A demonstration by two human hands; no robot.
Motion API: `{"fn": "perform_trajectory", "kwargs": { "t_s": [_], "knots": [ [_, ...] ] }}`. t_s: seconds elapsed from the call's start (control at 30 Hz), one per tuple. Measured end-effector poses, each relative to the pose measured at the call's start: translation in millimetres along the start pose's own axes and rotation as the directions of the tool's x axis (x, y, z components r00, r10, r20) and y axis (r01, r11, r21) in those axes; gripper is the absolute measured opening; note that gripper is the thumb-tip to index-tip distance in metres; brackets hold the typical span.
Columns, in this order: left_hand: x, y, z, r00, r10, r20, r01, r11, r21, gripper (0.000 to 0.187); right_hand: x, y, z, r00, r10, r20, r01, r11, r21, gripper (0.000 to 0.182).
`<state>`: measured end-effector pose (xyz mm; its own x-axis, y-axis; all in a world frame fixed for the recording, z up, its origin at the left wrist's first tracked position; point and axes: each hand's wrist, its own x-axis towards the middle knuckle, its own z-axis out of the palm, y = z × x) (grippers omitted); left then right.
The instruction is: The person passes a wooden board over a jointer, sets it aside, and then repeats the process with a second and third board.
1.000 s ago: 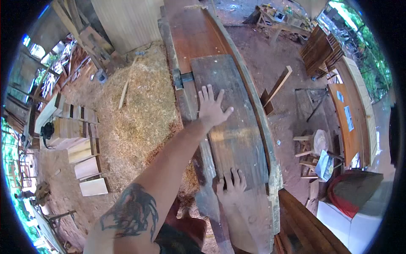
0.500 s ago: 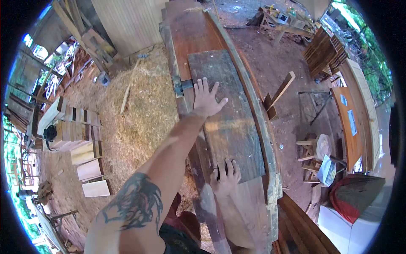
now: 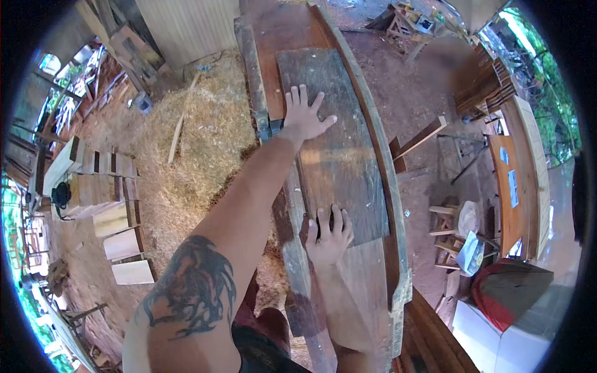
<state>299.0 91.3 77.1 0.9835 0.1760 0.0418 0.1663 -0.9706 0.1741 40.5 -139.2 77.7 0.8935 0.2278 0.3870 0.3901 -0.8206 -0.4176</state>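
Observation:
A long dark, worn wooden board (image 3: 336, 180) lies flat along a narrow bench with raised side rails. My left hand (image 3: 305, 118) rests palm down on its far half, fingers spread and thumb pointing right. Closer to me, my right hand (image 3: 331, 239) is at the near end of the board, its fingers apart over the top and its thumb toward the left edge. Beside my left wrist, a small dark metal piece (image 3: 264, 128) sits at the bench's left rail (image 3: 254, 81). The underside of the board is hidden.
Sawdust and shavings (image 3: 205, 137) cover the ground on the left, near stacked timber pieces (image 3: 102, 186). Right of the bench are an upright plank (image 3: 423, 135), small wooden stools (image 3: 443, 221) and a long wooden panel (image 3: 510, 193). A white box (image 3: 491, 336) stands at lower right.
The board has slid away from me along the bench, both hands moving forward with it. The view has also turned slightly.

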Motion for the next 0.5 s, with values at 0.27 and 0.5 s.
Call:
{"fn": "perform_trajectory", "kwargs": {
  "t_s": [0.27,0.5],
  "knots": [
    [42.8,-64.4,-42.7,0.953,-0.25,-0.17,0.066,0.72,-0.69,0.072,59.5,-12.0,41.1,0.999,-0.035,-0.024,0.035,0.999,-0.02,0.033],
    [-190.6,-108.7,48.8,0.754,-0.654,-0.055,0.354,0.475,-0.806,0.051,109.4,-26.5,75.2,0.996,-0.063,-0.06,0.059,0.997,-0.058,0.031]
  ]
}}
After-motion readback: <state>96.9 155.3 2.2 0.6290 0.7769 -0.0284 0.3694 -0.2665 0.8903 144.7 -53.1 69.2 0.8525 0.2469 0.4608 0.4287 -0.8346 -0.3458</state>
